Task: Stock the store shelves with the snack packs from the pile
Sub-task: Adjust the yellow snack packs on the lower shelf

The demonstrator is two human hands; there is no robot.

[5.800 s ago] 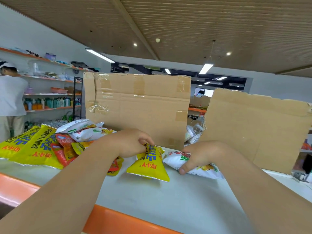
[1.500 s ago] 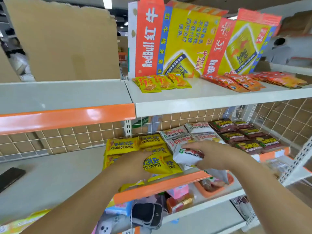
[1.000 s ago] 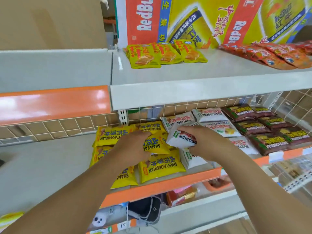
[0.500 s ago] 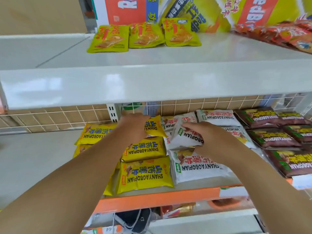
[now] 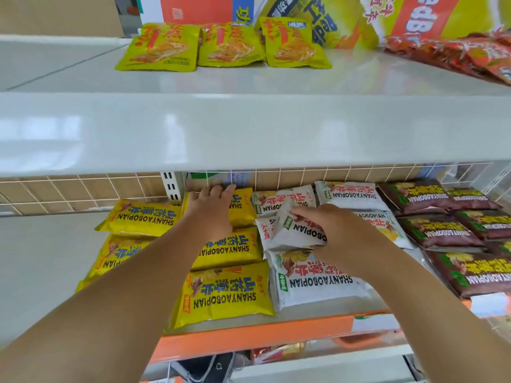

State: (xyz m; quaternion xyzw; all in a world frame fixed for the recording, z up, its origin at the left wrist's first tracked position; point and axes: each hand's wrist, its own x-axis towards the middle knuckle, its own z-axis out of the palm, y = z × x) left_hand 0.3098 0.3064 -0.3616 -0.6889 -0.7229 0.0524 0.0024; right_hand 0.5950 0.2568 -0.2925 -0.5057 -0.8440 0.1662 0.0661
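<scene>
Both hands reach into the middle shelf. My left hand lies flat with straight fingers on a yellow snack pack at the back of the yellow column, by the wire grid. My right hand grips a white snack pack, tilted, above the white column. More yellow packs and white packs lie flat in rows toward the orange front edge.
Dark brown packs fill the shelf's right side. The white upper shelf overhangs closely; on it lie yellow-green pouches, red pouches and a RedBull carton. Bare shelf lies to the left. Items sit on a lower shelf.
My left hand has pushed the yellow pack further back and now lies flat on it. My right hand still holds the white pack over the white column. The view moved closer.
</scene>
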